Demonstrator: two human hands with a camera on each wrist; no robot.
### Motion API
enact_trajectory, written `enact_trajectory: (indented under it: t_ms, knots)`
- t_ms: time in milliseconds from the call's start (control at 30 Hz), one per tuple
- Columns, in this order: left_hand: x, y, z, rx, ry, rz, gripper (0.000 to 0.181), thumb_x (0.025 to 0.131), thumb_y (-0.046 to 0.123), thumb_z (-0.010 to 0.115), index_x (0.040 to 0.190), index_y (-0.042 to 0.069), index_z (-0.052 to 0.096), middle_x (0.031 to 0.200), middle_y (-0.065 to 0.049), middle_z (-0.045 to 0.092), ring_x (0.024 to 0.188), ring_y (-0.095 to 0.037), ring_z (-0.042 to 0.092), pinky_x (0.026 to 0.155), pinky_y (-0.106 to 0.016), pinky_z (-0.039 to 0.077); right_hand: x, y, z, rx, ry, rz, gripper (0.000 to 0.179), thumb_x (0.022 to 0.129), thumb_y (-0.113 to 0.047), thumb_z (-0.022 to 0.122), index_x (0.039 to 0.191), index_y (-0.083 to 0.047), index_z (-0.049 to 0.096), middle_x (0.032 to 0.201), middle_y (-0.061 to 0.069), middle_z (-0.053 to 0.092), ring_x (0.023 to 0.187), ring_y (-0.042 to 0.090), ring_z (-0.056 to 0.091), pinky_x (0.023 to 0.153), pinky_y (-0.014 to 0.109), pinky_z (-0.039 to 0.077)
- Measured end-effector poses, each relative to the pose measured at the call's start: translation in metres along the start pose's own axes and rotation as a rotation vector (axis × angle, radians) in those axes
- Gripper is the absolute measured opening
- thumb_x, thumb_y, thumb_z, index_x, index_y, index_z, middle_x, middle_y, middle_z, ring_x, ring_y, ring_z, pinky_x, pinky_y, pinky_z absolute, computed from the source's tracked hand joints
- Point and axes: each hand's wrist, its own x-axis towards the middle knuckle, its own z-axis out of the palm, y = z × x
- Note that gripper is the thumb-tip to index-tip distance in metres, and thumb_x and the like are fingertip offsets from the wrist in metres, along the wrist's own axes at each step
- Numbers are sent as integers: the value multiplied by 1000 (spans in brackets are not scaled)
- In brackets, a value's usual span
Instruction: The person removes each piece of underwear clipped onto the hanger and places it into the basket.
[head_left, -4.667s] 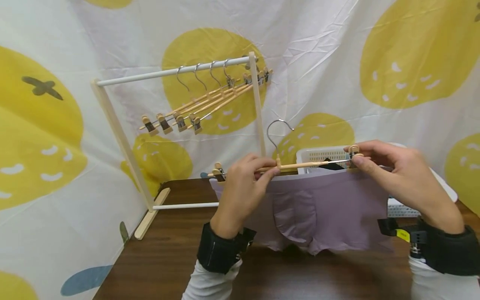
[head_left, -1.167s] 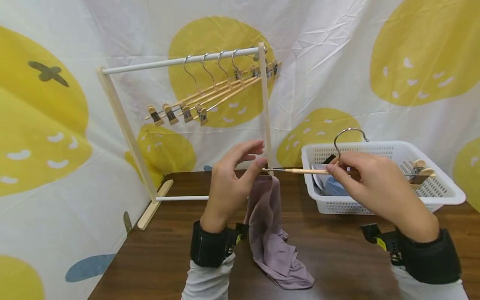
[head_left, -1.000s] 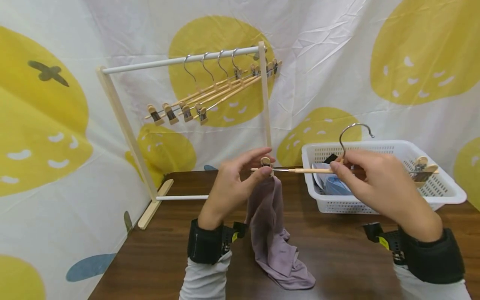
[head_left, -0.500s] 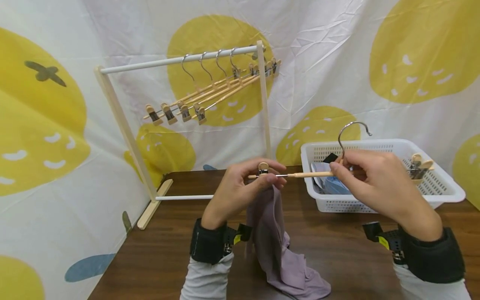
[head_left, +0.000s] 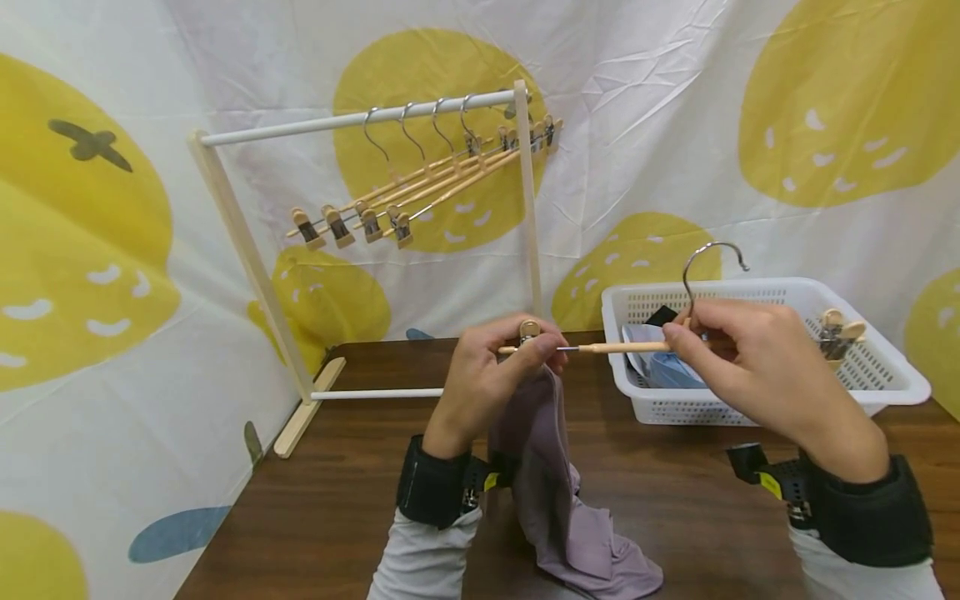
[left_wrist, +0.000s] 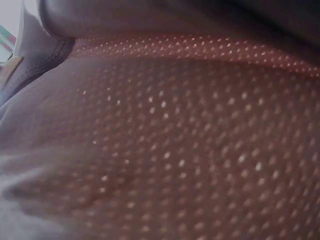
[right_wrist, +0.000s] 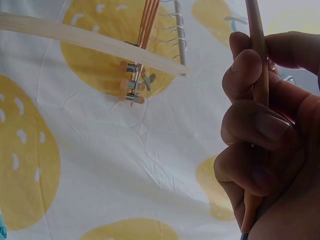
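Note:
My right hand (head_left: 772,371) holds a wooden clip hanger (head_left: 622,347) near its middle, just below the metal hook. In the right wrist view, curled fingers (right_wrist: 242,125) wrap round the hanger's bar. At the hanger's left end, my left hand (head_left: 483,379) pinches beside the left clip (head_left: 528,329), where mauve boxer briefs (head_left: 551,467) hang down bunched, their lower part lying on the table. Exactly where the fingertips meet cloth is hidden. The hanger's right clip (head_left: 836,333) bears no cloth. Close mauve cloth (left_wrist: 175,140) with tiny dots fills the left wrist view.
A small rack (head_left: 360,123) with several clip hangers (head_left: 435,183) stands at the back left. Back right is a white basket (head_left: 765,412) with folded cloth (head_left: 671,371) inside. A dark wooden table (head_left: 337,517) lies beneath; a patterned curtain (head_left: 622,150) hangs behind.
Earlier the briefs spread along the hanger; now they hang bunched at its left end. My right hand went from the right clip to the middle. My left thumb and fingers have closed beside the left clip.

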Motion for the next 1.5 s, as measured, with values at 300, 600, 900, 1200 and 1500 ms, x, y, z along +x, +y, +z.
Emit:
enact_trajectory:
  t_ms: [300, 600, 900, 1200, 1500]
  knots:
    - [-1, -2, -2, 8, -12, -39, 18, 94, 10, 60, 86, -3, 69, 74, -21, 67, 70, -20, 65, 67, -44, 61, 0, 2, 1, -5, -13, 1, 15, 85, -13, 70, 73, -20, 66, 55, -9, 42, 50, 8, 37, 44, 22, 30]
    - [-1, -3, -3, 69, -30, -39, 16, 93, 12, 62, 87, 0, 70, 75, -17, 68, 70, -18, 63, 66, -31, 56, -2, 2, 2, -4, -21, 20, 15, 86, -14, 69, 73, -22, 66, 55, -9, 43, 50, 8, 37, 45, 23, 31]
    - [0, -2, -4, 158, -50, -77, 19, 95, 19, 59, 102, 6, 71, 82, -12, 72, 72, -19, 65, 65, -33, 56, -3, 4, 2, -11, -31, 18, 13, 86, -14, 70, 75, -20, 67, 57, -9, 44, 51, 8, 38, 45, 23, 32]
    - [1, 10, -3, 432, 108, 33, 34, 89, 20, 65, 121, 8, 64, 111, -9, 70, 101, -11, 58, 85, -38, 53, -1, 5, 5, -40, -48, 4, 7, 86, -16, 70, 80, -18, 71, 58, -8, 48, 52, 7, 40, 46, 25, 35]
    - [-2, 42, 18, 551, 138, 199, 34, 88, 16, 68, 120, 5, 64, 120, -11, 65, 112, -15, 55, 91, -36, 51, 4, 3, 12, -40, -84, -51, 10, 80, -15, 77, 81, -20, 69, 62, -11, 60, 52, 4, 43, 46, 24, 39]
